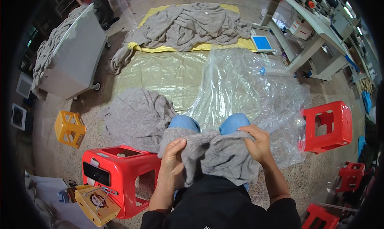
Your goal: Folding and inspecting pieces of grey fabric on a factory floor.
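A soft grey knitted cloth [230, 159] lies across my lap, over my blue-clad knees. My left hand [175, 154] grips its left part, thumb on top and fingers curled around the fabric. On the other side my right hand [258, 143] pinches the upper right edge, the cloth stretched loosely between both hands. A large heap of the same grey fabric [138, 113] rests on the floor at my left, touching the lap cloth; I cannot tell whether they are one piece.
Beside my left arm stands a red stool [120, 165] with a phone [97, 173] and small metal snips [110, 190]. A yellow box [96, 207] is near it. Ahead lie clear plastic sheeting [240, 85] and another fabric heap [192, 27]. A second red stool [346, 125] is at right.
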Action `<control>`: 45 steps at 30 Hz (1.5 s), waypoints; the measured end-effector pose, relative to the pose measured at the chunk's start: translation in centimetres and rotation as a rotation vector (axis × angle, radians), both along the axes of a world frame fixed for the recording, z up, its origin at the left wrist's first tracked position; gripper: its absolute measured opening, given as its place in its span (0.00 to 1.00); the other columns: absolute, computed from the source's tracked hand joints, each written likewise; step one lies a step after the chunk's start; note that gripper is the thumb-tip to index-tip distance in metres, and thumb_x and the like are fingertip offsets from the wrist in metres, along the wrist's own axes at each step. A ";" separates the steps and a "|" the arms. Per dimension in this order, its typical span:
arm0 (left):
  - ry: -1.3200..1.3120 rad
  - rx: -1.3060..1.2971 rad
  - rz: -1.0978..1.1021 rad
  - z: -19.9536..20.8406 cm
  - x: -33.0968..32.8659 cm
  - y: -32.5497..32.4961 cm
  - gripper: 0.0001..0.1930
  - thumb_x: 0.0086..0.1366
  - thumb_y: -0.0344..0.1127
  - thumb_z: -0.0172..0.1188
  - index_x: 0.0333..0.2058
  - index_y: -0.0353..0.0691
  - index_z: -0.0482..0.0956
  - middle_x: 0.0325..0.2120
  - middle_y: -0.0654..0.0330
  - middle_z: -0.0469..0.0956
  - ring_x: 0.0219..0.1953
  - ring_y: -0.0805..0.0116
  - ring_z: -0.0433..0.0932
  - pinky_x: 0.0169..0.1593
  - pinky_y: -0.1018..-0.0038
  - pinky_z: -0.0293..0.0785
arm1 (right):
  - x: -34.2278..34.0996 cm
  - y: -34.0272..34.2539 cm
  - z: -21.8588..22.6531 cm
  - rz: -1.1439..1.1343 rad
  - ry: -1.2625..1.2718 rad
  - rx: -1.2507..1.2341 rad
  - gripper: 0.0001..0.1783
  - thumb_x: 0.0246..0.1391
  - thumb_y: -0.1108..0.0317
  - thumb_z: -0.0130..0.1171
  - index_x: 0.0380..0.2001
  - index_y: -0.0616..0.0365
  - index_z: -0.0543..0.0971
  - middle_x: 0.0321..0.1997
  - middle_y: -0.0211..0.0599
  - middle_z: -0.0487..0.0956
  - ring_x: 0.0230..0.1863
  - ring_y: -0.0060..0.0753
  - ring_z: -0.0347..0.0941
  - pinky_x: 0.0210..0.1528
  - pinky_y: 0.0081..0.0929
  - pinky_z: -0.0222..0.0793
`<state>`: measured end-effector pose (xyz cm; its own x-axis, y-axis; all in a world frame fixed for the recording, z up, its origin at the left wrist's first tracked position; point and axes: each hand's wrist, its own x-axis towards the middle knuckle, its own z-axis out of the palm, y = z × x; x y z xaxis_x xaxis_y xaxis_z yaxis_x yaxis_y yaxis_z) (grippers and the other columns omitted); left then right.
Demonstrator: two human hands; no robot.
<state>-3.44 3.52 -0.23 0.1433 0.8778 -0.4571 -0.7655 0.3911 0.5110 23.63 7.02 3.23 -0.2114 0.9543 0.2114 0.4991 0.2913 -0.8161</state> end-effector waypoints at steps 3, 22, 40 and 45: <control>0.045 0.005 0.032 0.2 0.2 -0.1 0.08 0.58 0.30 0.58 0.35 0.32 0.76 0.34 0.55 0.79 0.39 0.65 0.78 0.46 0.69 0.75 | -1.1 -0.7 1.1 -0.048 0.043 0.073 0.17 0.38 0.84 0.53 0.36 0.63 0.78 0.35 0.44 0.79 0.36 0.40 0.77 0.41 0.26 0.70; 0.330 0.177 -0.010 2.9 3.2 -1.0 0.04 0.57 0.26 0.62 0.31 0.33 0.79 0.27 0.64 0.78 0.30 0.80 0.74 0.34 0.85 0.70 | -7.0 -1.9 1.0 0.286 -0.119 0.650 0.10 0.39 0.79 0.59 0.30 0.65 0.75 0.31 0.39 0.73 0.27 0.35 0.73 0.26 0.27 0.70; 0.877 0.678 -0.141 1.8 1.4 -1.3 0.06 0.52 0.20 0.61 0.30 0.34 0.80 0.28 0.57 0.80 0.32 0.72 0.78 0.37 0.79 0.72 | -6.0 1.0 1.9 0.645 0.015 -0.131 0.13 0.37 0.78 0.54 0.32 0.63 0.71 0.28 0.46 0.73 0.33 0.52 0.73 0.34 0.39 0.68; 0.915 0.713 -0.040 2.2 1.4 -1.3 0.06 0.51 0.16 0.58 0.28 0.32 0.77 0.26 0.57 0.79 0.29 0.70 0.77 0.33 0.78 0.71 | -6.8 -0.6 1.6 0.622 -0.024 0.055 0.10 0.36 0.76 0.57 0.25 0.62 0.68 0.22 0.43 0.69 0.25 0.52 0.70 0.24 0.41 0.64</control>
<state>-2.07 2.22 1.97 0.0485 0.9801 0.1925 0.0101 -0.1932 0.9811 16.88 6.44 4.82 -0.7291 0.6391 0.2447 0.2408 0.5743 -0.7825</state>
